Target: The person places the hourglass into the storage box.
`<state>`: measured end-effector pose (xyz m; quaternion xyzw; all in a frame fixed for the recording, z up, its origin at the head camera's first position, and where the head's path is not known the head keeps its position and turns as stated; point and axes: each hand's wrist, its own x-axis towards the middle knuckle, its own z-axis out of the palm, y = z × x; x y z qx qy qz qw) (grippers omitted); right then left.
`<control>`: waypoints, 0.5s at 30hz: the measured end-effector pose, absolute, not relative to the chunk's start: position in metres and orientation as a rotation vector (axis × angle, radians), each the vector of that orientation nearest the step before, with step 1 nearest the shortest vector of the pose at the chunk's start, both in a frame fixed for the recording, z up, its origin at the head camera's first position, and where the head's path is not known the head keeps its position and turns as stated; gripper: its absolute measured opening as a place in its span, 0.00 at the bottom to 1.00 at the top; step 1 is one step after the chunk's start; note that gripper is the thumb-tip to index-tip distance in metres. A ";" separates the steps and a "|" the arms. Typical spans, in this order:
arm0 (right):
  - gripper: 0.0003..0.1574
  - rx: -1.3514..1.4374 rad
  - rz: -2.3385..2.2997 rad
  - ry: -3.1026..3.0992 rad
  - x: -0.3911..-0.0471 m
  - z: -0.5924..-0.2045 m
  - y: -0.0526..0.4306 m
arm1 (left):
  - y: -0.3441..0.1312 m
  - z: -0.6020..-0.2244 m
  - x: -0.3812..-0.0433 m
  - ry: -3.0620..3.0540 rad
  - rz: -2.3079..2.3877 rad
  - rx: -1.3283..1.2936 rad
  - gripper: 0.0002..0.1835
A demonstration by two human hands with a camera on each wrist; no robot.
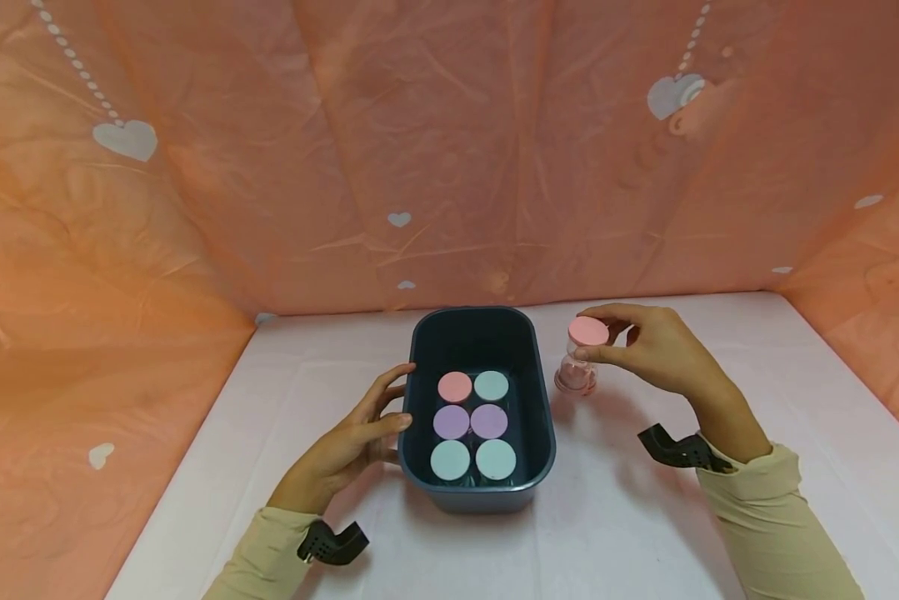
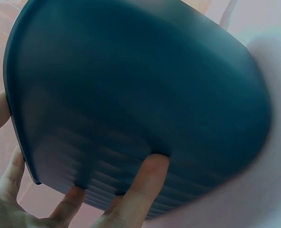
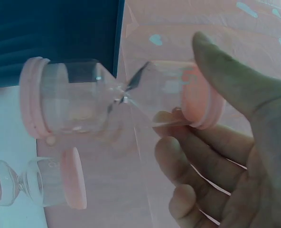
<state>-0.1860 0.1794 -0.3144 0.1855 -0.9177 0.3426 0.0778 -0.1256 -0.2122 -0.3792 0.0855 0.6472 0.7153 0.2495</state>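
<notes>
In the head view a dark blue rectangular bin [image 1: 479, 500] holds several pieces with round tops in pink, pale mint and purple. My left hand [image 1: 352, 442] touches the bin's left side; in the left wrist view its spread fingers [image 2: 147, 183] press on the outer wall. To the right of the bin, my right hand [image 1: 651, 346] pinches the pink top of a clear hourglass [image 3: 79, 97] between thumb and fingers. A second pink-capped hourglass [image 3: 74, 178] shows at the lower left of the right wrist view; in the head view I cannot make it out.
A white-covered table [image 1: 599, 517] lies under everything. Orange sheeting with heart prints [image 1: 449, 167] hangs behind the table and along both sides. Black wrist straps [image 1: 332, 543] sit over the beige sleeves [image 1: 779, 533].
</notes>
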 end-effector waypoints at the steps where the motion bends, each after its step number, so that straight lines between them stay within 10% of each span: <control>1: 0.26 0.554 1.037 -2.736 -0.186 -0.314 0.179 | -0.212 -0.379 -0.126 1.762 1.947 0.234 0.38; 15: 0.24 0.532 1.075 -2.650 -0.185 -0.311 0.174 | -0.210 -0.378 -0.125 1.759 1.960 0.231 0.38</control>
